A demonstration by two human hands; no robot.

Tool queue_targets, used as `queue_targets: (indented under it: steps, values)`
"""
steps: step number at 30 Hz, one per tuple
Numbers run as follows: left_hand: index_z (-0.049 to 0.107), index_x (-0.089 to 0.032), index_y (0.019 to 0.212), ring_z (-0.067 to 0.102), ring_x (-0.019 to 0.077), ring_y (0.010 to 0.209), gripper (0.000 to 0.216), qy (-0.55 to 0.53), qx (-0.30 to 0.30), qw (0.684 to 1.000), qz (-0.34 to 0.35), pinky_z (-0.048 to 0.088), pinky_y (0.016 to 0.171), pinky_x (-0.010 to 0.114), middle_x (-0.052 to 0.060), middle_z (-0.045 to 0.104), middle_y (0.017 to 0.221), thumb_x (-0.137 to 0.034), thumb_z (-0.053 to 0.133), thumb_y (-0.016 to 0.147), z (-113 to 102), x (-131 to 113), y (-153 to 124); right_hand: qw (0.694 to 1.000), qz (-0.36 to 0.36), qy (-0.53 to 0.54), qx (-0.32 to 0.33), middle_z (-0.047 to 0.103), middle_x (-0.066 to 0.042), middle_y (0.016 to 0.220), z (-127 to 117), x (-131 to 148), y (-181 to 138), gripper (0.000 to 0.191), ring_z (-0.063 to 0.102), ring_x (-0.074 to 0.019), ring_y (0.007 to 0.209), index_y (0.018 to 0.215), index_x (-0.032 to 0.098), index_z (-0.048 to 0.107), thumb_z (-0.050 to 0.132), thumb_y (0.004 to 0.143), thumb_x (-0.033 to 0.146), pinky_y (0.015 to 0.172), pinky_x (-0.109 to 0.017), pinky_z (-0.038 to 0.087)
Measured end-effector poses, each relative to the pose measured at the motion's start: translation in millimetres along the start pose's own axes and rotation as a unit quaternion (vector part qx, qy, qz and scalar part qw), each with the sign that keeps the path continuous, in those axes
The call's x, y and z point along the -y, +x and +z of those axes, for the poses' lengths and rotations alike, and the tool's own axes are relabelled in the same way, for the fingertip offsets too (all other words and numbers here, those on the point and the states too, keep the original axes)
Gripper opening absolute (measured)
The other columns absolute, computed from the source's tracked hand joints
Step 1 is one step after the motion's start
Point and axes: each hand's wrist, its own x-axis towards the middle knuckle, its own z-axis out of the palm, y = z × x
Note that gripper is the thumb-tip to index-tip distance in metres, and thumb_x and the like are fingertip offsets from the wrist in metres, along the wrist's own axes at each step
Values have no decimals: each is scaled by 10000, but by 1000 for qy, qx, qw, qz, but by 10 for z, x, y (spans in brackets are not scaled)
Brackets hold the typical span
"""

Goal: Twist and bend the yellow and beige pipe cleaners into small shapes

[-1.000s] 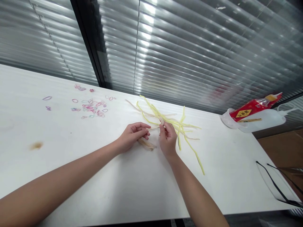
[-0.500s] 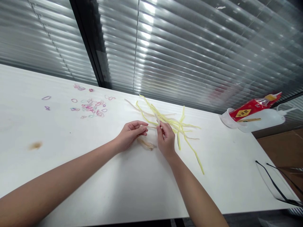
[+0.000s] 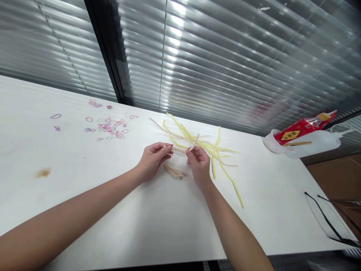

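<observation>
Between my two hands runs a cream-coloured pipe cleaner (image 3: 178, 149), held a little above the white table. My left hand (image 3: 154, 159) pinches its left end between thumb and fingers. Closed on its other side, my right hand (image 3: 199, 162) grips it where a pale free end (image 3: 194, 142) sticks up at a slant. Just below the hands lies a folded beige bundle (image 3: 174, 171) on the tabletop. Behind and to the right of my right hand, several yellow and cream pipe cleaners (image 3: 231, 181) are spread in a loose, crossing heap.
Small coloured rubber bands (image 3: 108, 128) lie scattered at the left. At the far right stand a clear plastic cup (image 3: 272, 142), a red packet (image 3: 293, 130) and a white squeeze bottle (image 3: 321, 143). Eyeglasses (image 3: 327, 214) rest near the right table edge. Window blinds (image 3: 214, 67) rise behind the table.
The pale free end at my right hand has swung out to the upper right and shows longer. My hands have moved slightly apart, with more of the pipe cleaner visible between them.
</observation>
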Motion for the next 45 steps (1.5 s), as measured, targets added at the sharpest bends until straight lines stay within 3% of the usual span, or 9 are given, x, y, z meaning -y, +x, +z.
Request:
queue_targets:
  steps: [3,8,14,21,27,34,45]
  values:
    - [674,-159,717,620,102,740,177,-4,-3,1000,7,480,720,225,13,660,812,-300,766,662,2,9,-2,1000,1,7,28,542,39,663,-4,-7,-9,174,408,-53,489,799,185,595,673,736,326,465,-188,351]
    - [675,-155,736,605,99,676,188,-13,1,1000,25,484,744,242,2,645,681,-262,789,631,-2,2,-2,999,-3,-4,34,532,37,657,-1,-22,-14,174,405,-57,491,802,185,591,671,738,325,456,-187,348]
    - [653,-152,702,578,85,624,180,-19,-11,999,38,479,672,217,-9,623,657,-216,797,614,3,-2,-7,999,-6,-35,27,564,20,689,14,-12,-26,189,429,-65,503,793,184,594,672,731,345,456,-192,372]
    - [644,-177,773,547,64,575,192,-32,-11,999,37,460,629,192,-39,586,614,-229,778,645,-18,13,6,997,-5,-27,68,584,11,711,12,-10,-41,182,480,-77,544,797,183,598,672,738,339,496,-202,430]
    - [658,-186,810,590,76,646,181,-72,27,997,22,475,680,206,-19,646,704,-215,763,666,-32,13,15,995,35,-12,90,585,14,710,-6,-21,-11,186,499,-83,568,807,181,595,677,734,332,505,-202,438]
    - [668,-203,870,610,86,759,213,-80,10,997,11,478,677,183,-2,676,768,-193,757,676,-53,16,21,993,43,-12,106,564,21,678,-16,-22,0,188,483,-86,563,813,183,580,672,730,324,491,-198,393]
    - [665,-217,932,595,57,640,263,-89,32,995,20,501,663,189,1,679,902,-178,744,685,-50,4,25,995,43,-17,86,559,21,680,-12,-24,-8,192,469,-79,550,814,181,588,678,728,328,505,-199,387]
